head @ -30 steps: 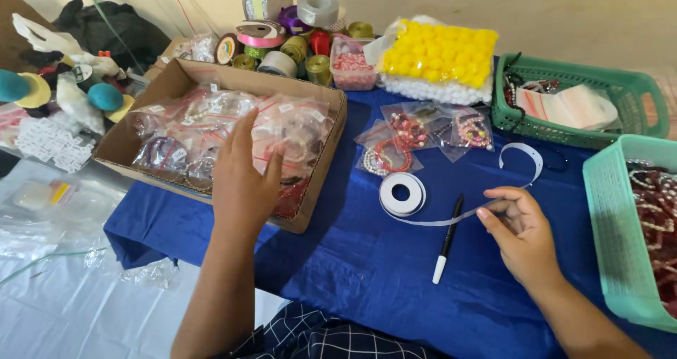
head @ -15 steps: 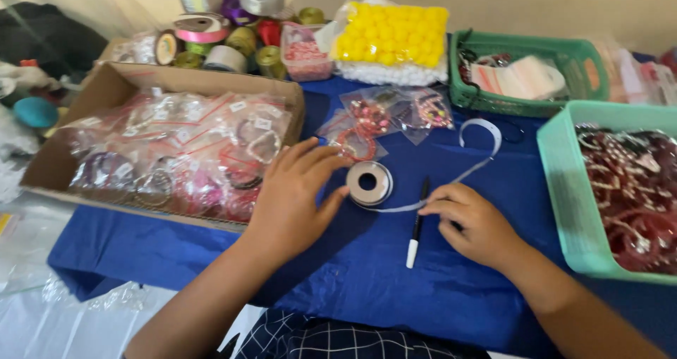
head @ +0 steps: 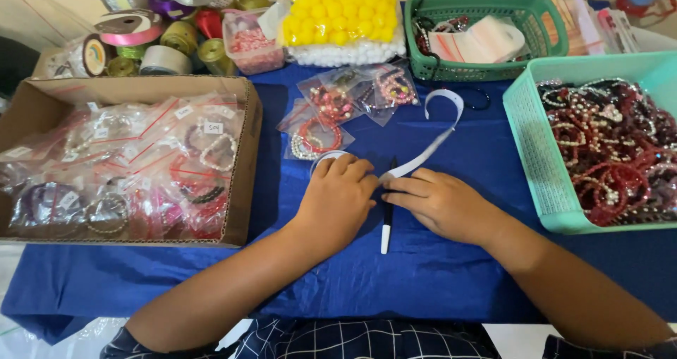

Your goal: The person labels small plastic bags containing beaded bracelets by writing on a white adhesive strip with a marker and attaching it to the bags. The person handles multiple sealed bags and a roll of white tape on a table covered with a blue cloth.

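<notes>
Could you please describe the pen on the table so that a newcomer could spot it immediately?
On the blue tablecloth, look between the left hand and right hand. There lies a slim black marker pen with a white end, its white end toward the person; nothing else there is straight and rigid like a stick.

One head-worn view looks steeply down from close above the worktop (head: 437, 274), facing its far edge, where the yellow bag (head: 342, 10) lies.

Your white ribbon roll (head: 326, 157) lies flat on the blue desk (head: 437, 274), mostly hidden; only its far rim shows. Its loose white strip (head: 437, 137) runs right and away, curling into an upright loop. A black-and-white pen (head: 387, 225) lies just beside it, pointing near.
</notes>
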